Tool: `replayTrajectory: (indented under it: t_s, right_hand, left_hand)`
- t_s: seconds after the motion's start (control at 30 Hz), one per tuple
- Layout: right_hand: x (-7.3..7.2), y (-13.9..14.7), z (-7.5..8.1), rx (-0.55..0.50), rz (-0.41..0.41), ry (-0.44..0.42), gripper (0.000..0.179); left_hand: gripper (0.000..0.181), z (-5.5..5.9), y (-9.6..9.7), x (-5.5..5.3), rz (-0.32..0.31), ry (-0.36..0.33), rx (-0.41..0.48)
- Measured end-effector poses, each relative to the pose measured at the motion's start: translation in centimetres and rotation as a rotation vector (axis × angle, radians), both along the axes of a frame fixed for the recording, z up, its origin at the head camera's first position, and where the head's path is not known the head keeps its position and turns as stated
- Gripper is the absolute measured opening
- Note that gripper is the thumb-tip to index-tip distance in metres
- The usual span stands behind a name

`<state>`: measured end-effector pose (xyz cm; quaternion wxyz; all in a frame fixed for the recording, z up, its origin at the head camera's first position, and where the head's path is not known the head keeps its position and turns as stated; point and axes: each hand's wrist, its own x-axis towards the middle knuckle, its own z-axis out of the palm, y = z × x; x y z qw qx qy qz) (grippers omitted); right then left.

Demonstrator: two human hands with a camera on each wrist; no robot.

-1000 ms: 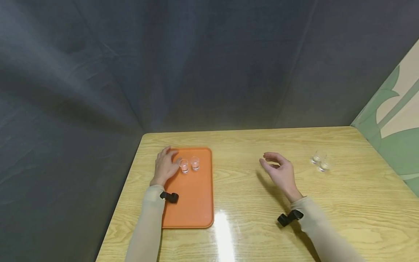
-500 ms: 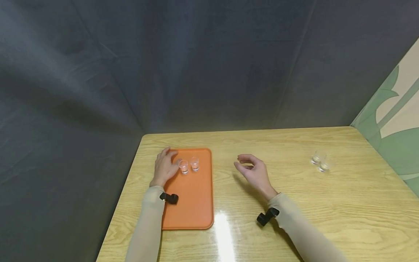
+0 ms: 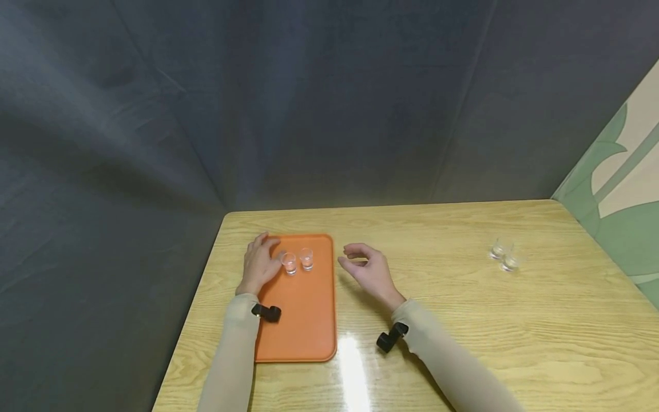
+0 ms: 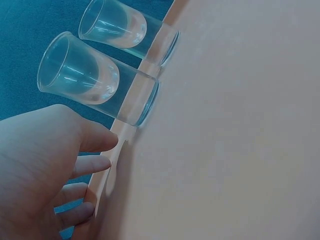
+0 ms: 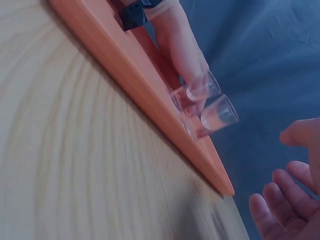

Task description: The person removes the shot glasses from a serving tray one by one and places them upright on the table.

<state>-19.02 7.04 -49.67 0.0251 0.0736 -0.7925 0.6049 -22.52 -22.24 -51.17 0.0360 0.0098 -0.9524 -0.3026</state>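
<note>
Two clear shot glasses stand upright side by side on the orange tray [image 3: 296, 320], toward its far end. My left hand [image 3: 258, 266] is over the tray's left edge, thumb close beside the left shot glass [image 3: 289, 264]; the left wrist view shows its fingers relaxed around nothing. The right shot glass [image 3: 306, 259] stands just past it. My right hand [image 3: 372, 270] hovers over the table right of the tray, fingers loosely bent and holding nothing. In the right wrist view its fingers [image 5: 280, 200] are apart from both glasses.
Two more clear shot glasses [image 3: 509, 262] stand close together on the wooden table [image 3: 463, 343] at the right. A dark curtain [image 3: 334, 114] hangs behind the table and along its left side. A green patterned wall [image 3: 625, 189] is at the far right.
My right hand has moved left across the table, stopping near the tray's right edge. The left hand and all the shot glasses have stayed in place.
</note>
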Motion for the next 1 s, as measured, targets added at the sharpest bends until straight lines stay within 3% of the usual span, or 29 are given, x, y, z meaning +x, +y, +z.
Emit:
replayTrajectory:
  t_s: [0.23, 0.6, 1.0]
  right_hand:
    - [-0.3, -2.4, -0.2, -0.021, 0.063, 0.012, 0.038]
    - [-0.6, -4.7, -0.8, -0.044, 0.079, -0.002, 0.036]
    - [-1.0, -7.0, -0.5, 0.050, 0.113, -0.046, 0.044]
  left_hand:
    - [0.047, -0.1, 0.0, 0.1, -0.002, 0.004, 0.003]
    - [0.046, -0.1, 0.1, 0.1, -0.002, 0.005, -0.004]
    - [0.048, 0.1, 0.1, 0.1, -0.004, -0.010, -0.002]
